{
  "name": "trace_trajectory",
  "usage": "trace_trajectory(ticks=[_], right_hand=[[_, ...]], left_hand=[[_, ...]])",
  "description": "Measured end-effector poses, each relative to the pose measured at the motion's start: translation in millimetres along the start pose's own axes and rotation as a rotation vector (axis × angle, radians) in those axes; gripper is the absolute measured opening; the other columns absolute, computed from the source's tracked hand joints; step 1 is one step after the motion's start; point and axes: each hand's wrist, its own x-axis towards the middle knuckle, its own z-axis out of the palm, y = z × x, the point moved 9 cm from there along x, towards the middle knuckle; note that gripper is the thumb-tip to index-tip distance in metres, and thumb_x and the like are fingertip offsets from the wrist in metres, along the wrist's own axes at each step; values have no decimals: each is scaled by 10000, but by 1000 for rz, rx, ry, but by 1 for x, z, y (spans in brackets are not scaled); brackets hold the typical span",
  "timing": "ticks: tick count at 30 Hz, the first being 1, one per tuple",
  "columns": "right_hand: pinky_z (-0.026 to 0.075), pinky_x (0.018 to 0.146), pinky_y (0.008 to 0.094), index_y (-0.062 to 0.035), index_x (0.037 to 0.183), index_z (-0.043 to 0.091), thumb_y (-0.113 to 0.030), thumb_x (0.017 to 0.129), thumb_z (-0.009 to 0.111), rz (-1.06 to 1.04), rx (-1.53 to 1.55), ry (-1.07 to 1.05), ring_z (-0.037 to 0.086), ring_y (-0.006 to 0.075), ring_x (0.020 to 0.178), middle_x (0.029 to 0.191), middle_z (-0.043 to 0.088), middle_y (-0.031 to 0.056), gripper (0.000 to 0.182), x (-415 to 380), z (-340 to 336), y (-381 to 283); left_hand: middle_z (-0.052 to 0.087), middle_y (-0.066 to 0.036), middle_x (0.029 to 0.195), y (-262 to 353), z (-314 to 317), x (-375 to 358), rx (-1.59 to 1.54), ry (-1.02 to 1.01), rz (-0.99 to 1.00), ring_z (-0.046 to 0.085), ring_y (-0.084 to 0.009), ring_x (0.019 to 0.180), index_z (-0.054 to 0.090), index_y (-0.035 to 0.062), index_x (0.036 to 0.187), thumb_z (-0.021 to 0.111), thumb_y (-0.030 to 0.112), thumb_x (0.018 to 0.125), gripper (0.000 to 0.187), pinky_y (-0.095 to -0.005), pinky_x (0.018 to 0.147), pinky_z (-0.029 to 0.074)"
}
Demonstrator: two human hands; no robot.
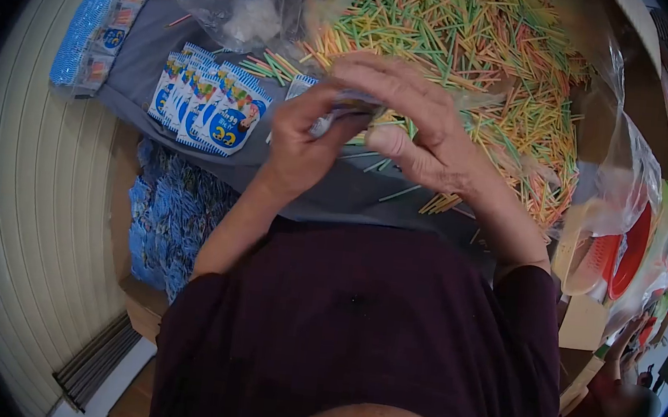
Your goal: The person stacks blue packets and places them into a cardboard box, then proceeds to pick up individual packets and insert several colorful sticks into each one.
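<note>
My left hand (305, 137) pinches a small blue-and-white packet (333, 118) at its mouth. My right hand (418, 124) is closed on a small bunch of coloured sticks (391, 120) whose ends meet the packet. Both hands hover over a grey cloth (328, 184), just in front of a big pile of loose green, yellow and orange sticks (471, 37). To the left, a row of several blue printed packets (211, 104) lies overlapped on the cloth.
A clear plastic bag (241, 3) lies at the back left. A blue packet strip (99, 17) sits at far left, and a box of blue packets (168, 221) below it. Red and orange bowls in plastic (619, 252) stand right. Another person (621, 397) is at lower right.
</note>
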Motion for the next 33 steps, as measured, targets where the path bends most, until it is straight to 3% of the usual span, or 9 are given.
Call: trace_trajectory(ticks=[6, 8, 12, 15, 18, 21, 23, 29, 33], right_hand=[[483, 903, 446, -6, 1183, 646, -486, 891, 649, 351, -541, 74, 609, 383, 1062, 1147, 623, 225, 562, -20, -87, 88], [501, 836, 455, 36, 1024, 671, -542, 857, 665, 592, -791, -113, 627, 395, 963, 1033, 636, 239, 601, -33, -97, 138], [484, 834, 449, 38, 1130, 649, -553, 833, 690, 663, -979, -251, 627, 360, 962, 1052, 638, 226, 663, -29, -73, 150], [483, 828, 462, 45, 1077, 657, -545, 816, 705, 564, -948, -234, 630, 369, 959, 1073, 641, 246, 647, -19, -65, 153], [517, 776, 494, 39, 908, 674, -659, 740, 710, 650, -809, -253, 653, 402, 883, 936, 664, 239, 719, -17, -61, 167], [523, 786, 490, 34, 930, 683, -658, 725, 715, 653, -859, -146, 664, 391, 933, 977, 678, 241, 722, -5, -62, 161], [496, 861, 477, 22, 1062, 647, -543, 760, 716, 695, -910, -163, 640, 394, 1004, 1051, 662, 238, 645, -6, -62, 164], [530, 813, 500, -23, 971, 712, -316, 767, 668, 643, -1101, -202, 675, 383, 980, 1019, 701, 204, 360, 0, -53, 172], [532, 841, 521, -49, 1111, 686, -279, 806, 650, 751, -1203, -385, 655, 385, 1041, 1127, 676, 206, 384, -13, -75, 189]], left_hand=[[646, -79, 894, -6, -109, -44, 540, -25, -257, 603, -171, 819, 679, -15, 1078, 694, -7, 815, 264, -310, 773, 479], [600, -78, 882, 3, -112, -47, 1341, 77, 19, 575, -267, 835, 663, 9, 1132, 714, 28, 784, 352, -381, 796, 476], [592, -79, 893, 21, -95, -36, 1365, 177, 0, 551, -333, 872, 658, 31, 1130, 729, 53, 751, 386, -426, 817, 462], [592, -86, 928, 40, -76, -30, 1497, 216, 237, 558, -321, 893, 671, 50, 1090, 744, 69, 743, 355, -419, 789, 468], [602, -105, 969, 15, -42, -22, 1069, -30, 128, 589, -300, 880, 682, 63, 1055, 758, 116, 744, 324, -401, 788, 480], [565, -102, 958, -4, -9, -20, 1178, -133, 144, 565, -284, 885, 660, 46, 1008, 769, 164, 730, 321, -391, 725, 497], [580, -107, 951, -6, -2, -18, 1205, -148, 126, 580, -292, 887, 665, 37, 1005, 744, 140, 737, 297, -400, 731, 496], [594, -114, 927, -18, 8, -30, 1388, -187, 144, 587, -300, 865, 656, 29, 940, 682, 72, 733, 213, -399, 698, 494], [613, -104, 848, -5, -1, -31, 1227, -75, 270, 607, -299, 784, 664, 32, 888, 675, 24, 732, 157, -387, 673, 496]])
